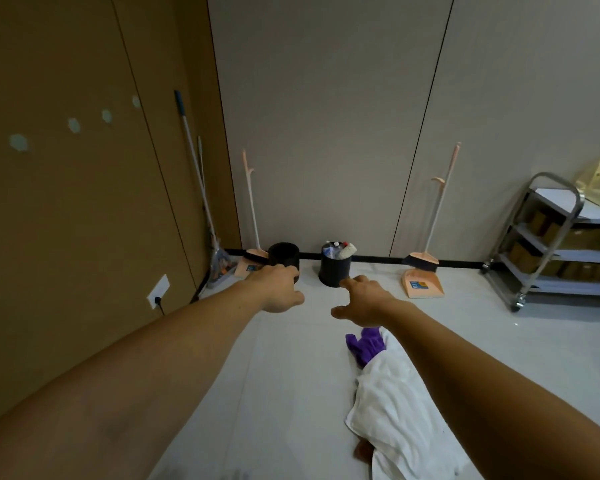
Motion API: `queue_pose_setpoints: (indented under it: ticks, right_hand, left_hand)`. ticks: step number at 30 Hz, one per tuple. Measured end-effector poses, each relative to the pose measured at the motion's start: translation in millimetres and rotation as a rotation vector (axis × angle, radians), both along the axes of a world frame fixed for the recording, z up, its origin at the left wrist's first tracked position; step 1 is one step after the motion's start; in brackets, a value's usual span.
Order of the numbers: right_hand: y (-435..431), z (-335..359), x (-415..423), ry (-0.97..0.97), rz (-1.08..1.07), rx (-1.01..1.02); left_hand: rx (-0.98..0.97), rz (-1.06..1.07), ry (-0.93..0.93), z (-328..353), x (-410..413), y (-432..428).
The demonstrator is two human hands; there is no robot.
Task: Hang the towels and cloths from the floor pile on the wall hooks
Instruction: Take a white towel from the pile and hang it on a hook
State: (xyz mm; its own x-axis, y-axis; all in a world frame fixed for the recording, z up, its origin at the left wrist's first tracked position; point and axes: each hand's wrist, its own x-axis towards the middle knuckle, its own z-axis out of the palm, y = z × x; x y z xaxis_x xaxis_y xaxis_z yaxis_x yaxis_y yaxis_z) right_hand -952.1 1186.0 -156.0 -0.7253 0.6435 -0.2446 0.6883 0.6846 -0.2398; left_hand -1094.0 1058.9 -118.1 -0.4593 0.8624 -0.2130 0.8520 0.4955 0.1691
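Note:
A white towel [392, 410] lies crumpled on the pale floor at the lower middle, with a purple cloth [366, 344] poking out at its far end. Both my arms stretch forward above the floor. My left hand [279, 287] and my right hand [362, 301] hang palm down with relaxed fingers and hold nothing. The right hand is just beyond the purple cloth, apart from it. Several small pale round hooks [74, 125] run in a row on the brown wall at the left.
Two black bins [284, 259] [335, 268] stand by the far wall, the right one filled with trash. Peach broom-and-dustpan sets [421, 271] lean on the wall, a mop [201, 188] leans in the left corner, and a metal cart [548, 244] stands at the right.

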Motion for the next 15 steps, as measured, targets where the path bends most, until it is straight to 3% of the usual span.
queue_pose_setpoints:
  ticks: [7, 15]
  right_hand:
    - [94.8, -23.1, -13.9, 0.005, -0.084, -0.077]
    - [183.3, -77.5, 0.4, -0.121, -0.26, -0.172]
  left_hand:
    - [-0.083, -0.037, -0.008, -15.9, -30.2, 105.5]
    - [-0.188, -0.222, -0.123, -101.5, -34.1, 238.0]
